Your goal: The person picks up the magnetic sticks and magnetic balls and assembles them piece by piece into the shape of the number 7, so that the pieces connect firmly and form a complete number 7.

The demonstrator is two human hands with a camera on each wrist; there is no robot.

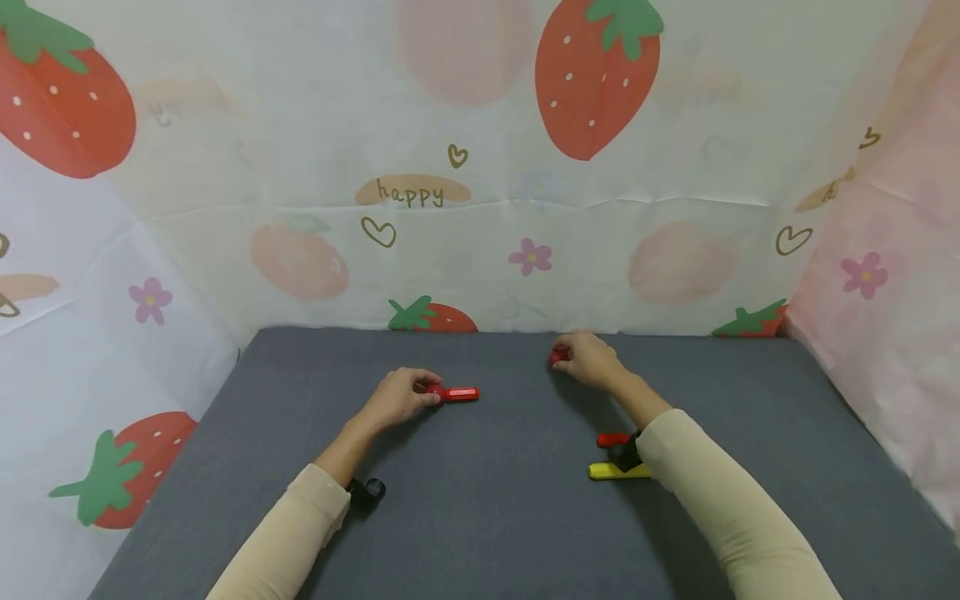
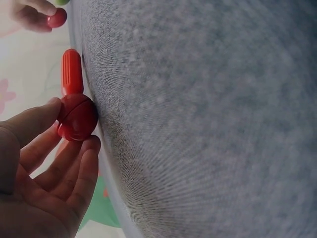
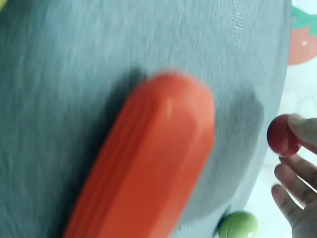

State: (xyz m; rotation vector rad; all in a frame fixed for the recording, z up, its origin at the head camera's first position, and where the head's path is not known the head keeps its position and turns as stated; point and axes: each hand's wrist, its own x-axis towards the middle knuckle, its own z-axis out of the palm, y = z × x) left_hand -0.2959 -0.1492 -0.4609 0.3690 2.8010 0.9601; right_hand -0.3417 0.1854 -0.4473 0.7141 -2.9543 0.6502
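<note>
My left hand point(image 1: 397, 395) holds a red ball point(image 2: 79, 119) with a seam line across it between thumb and fingertips. Against that ball lies a red ribbed stick point(image 1: 462, 393); whether the two are joined I cannot tell. Farther back on the right, my right hand point(image 1: 588, 360) pinches a second red ball point(image 3: 282, 135), smooth and shiny, between thumb and fingers. A green ball point(image 3: 238, 225) with a seam rests near the cloth's far edge by the right hand; in the head view it is hidden.
Under my right wrist lie another red stick point(image 1: 611, 439) and a yellow stick point(image 1: 615, 472), both partly covered by the black wrist camera point(image 1: 626, 452). A dark grey cloth point(image 1: 487, 517) covers the table. Curtains printed with strawberries point(image 1: 600, 75) stand behind and at both sides.
</note>
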